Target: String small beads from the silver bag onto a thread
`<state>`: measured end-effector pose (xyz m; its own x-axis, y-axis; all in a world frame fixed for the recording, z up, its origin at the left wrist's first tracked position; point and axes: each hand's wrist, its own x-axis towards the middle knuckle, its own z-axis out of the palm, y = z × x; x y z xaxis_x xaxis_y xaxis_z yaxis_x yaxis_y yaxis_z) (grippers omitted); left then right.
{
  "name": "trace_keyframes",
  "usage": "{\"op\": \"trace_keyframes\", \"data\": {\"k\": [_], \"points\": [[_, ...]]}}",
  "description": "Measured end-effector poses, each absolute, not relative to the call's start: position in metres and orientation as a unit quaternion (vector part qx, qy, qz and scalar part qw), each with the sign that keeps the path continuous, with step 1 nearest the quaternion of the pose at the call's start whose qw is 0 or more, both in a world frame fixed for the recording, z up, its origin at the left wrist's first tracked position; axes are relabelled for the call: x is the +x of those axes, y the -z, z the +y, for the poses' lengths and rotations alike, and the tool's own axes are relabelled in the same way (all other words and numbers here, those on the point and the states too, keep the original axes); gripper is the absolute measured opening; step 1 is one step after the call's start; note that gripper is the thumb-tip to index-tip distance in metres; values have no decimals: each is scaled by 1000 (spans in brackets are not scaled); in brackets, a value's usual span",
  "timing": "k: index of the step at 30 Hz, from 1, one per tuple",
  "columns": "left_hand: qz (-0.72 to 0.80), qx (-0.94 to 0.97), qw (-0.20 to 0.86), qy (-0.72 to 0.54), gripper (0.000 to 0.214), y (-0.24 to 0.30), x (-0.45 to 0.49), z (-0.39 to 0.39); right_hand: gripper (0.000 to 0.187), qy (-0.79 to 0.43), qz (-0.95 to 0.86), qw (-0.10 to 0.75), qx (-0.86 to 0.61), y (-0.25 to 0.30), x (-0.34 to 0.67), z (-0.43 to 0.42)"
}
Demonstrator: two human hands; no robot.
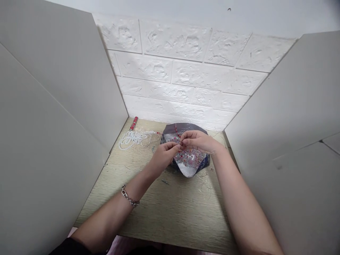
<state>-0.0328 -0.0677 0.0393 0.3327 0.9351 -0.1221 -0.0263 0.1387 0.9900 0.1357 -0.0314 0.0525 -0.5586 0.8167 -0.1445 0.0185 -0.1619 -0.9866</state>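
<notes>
My left hand (pixel 166 156) and my right hand (pixel 198 141) meet fingertip to fingertip above an open dark bag (pixel 186 127). Both are closed in a pinch around small red beads of a bead strand (pixel 175 128), which trails over the bag's far side; the exact grip is too small to make out. Under the hands, the bag holds a heap of loose beads (pixel 190 160) in clear, pink, red and orange. Its pale inner flap folds out toward me. My fingers cover part of the heap.
Left of the bag lies a tangled bundle of white bead strands (pixel 132 139). A red patterned tube (pixel 134 123) lies behind it. Thin clear thread (pixel 204 186) and a small grey piece (pixel 165 181) are on the wooden table (pixel 159 212). Panels flank both sides; a white brick-pattern wall (pixel 172 71) stands behind.
</notes>
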Motion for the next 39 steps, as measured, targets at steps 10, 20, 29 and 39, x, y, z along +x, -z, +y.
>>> {"op": "trace_keyframes", "data": {"k": [10, 20, 29, 39], "points": [[422, 530, 621, -394, 30, -40, -35, -68, 16, -688, -555, 322, -339, -48, 136, -30], [421, 532, 618, -397, 29, -40, -35, -67, 22, -698, -527, 349, -338, -45, 133, -30], [415, 523, 627, -401, 28, -40, -35, -68, 27, -697, -520, 345, -354, -46, 130, -30], [418, 525, 624, -400, 28, -40, -35, -68, 23, -698, -521, 337, -358, -46, 129, -30]]}}
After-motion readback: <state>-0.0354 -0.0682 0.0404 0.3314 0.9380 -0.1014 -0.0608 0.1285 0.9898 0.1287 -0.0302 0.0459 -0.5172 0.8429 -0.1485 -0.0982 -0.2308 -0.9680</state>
